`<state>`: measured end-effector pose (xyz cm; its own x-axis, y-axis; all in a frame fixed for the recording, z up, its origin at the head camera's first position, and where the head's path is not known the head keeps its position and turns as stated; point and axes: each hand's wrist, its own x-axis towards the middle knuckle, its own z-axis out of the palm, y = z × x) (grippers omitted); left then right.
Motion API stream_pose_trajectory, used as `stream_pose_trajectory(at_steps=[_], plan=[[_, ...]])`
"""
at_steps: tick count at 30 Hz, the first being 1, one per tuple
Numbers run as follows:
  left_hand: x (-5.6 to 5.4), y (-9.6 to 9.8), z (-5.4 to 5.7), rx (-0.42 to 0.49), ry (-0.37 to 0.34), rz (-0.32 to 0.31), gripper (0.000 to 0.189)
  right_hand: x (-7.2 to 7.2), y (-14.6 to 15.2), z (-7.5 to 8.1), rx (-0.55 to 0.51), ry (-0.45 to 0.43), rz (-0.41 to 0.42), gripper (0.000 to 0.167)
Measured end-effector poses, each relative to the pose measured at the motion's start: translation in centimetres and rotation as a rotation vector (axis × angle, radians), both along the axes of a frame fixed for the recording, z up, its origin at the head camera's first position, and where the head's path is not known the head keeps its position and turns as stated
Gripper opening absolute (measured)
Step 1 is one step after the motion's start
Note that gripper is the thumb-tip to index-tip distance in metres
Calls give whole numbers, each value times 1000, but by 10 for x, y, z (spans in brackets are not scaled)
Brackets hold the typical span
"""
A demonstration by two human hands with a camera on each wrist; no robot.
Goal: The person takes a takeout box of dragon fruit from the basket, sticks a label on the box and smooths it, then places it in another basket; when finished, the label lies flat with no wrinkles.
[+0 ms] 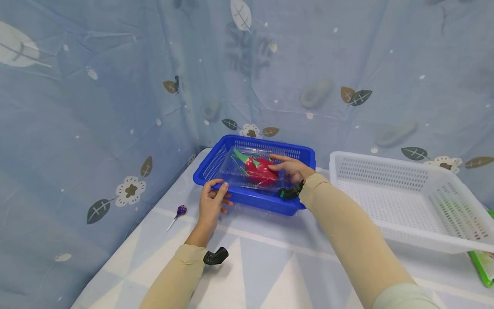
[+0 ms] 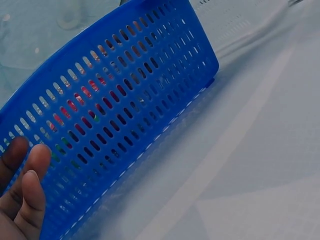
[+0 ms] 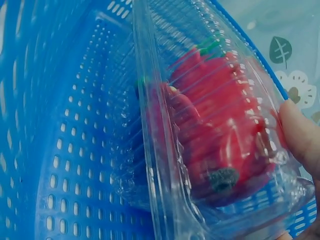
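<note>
A clear plastic clamshell box [image 1: 252, 182] holds red dragon fruit with green tips [image 1: 262, 169]. It lies in the mouth of a blue perforated basket [image 1: 254, 199], tilted in the right wrist view. My right hand [image 1: 291, 168] grips the box at its right end; in the right wrist view a thumb [image 3: 300, 132] presses its side. My left hand [image 1: 211, 201] is at the basket's front left corner, index finger and thumb right at the rim. In the left wrist view, its other fingers [image 2: 32, 190] are loosely bent beside the outer wall.
A white perforated basket [image 1: 397, 206] stands to the right, with a green-edged package [image 1: 482, 268] partly hidden under its right end. A purple-wrapped lollipop [image 1: 181, 210] lies on the patterned tablecloth to the left. Blue leaf-print curtain [image 1: 270, 86] hangs behind.
</note>
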<state>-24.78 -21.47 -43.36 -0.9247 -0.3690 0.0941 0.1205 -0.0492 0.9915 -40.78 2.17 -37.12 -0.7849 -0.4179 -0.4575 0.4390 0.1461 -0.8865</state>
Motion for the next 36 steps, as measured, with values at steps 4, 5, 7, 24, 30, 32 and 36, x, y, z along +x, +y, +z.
stream_pose_trajectory(at_steps=[4, 5, 7, 24, 30, 32, 36], plan=[[2, -1, 4, 32, -7, -8, 33, 2, -2, 0, -9, -6, 3, 64], [2, -1, 5, 37, -6, -16, 33, 3, -3, 1, -6, -2, 2, 64], [2, -1, 9, 42, -8, -33, 33, 3, -3, 2, -7, 6, 1, 64], [-3, 3, 2, 68, 23, 0, 36, 10, -1, 2, -180, 80, 59, 66], [-2, 7, 0, 64, 27, 14, 33, 13, 4, 6, -139, 132, 65, 63], [-1, 6, 0, 61, 27, 17, 32, 14, 5, 8, -130, 138, 60, 62], [-1, 4, 5, 41, 30, 22, 32, 17, 8, 16, -148, 157, 46, 62]])
